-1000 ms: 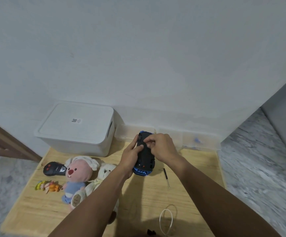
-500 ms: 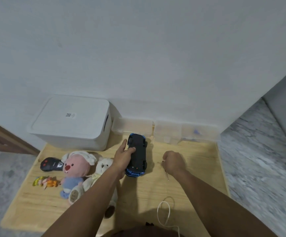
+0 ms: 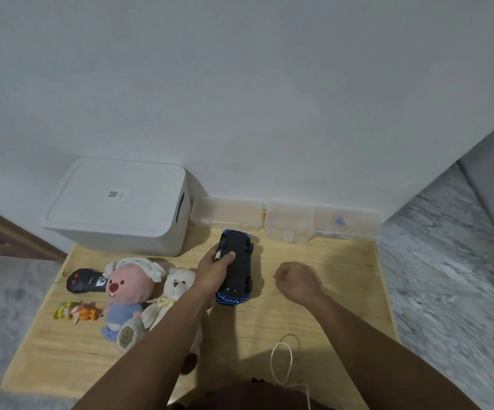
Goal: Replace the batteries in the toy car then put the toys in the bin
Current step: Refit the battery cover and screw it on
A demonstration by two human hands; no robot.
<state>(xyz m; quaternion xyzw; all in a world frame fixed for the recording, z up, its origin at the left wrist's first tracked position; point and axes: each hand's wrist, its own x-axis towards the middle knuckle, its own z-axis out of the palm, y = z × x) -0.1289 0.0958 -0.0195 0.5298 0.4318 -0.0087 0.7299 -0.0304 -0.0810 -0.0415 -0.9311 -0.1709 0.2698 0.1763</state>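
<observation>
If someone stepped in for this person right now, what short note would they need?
Left hand grips the toy car, which lies underside up on the wooden table.
Right hand is curled into a fist beside the car; whether it holds the screwdriver cannot be told.
White bin stands closed at the back left.
Pink plush, white bear, remote and small figure lie at the left.
Done: car flipped over.
Left: battery swap unconfirmed; no toys are binned.

My arms are bare from the elbow down — no sleeves, no watch, no rings or gloves on my left hand (image 3: 214, 272) or my right hand (image 3: 297, 281). Below my forearms, at the bottom edge, shows a dark garment (image 3: 248, 398) — a thin white cord (image 3: 281, 362) loops beside it.
</observation>
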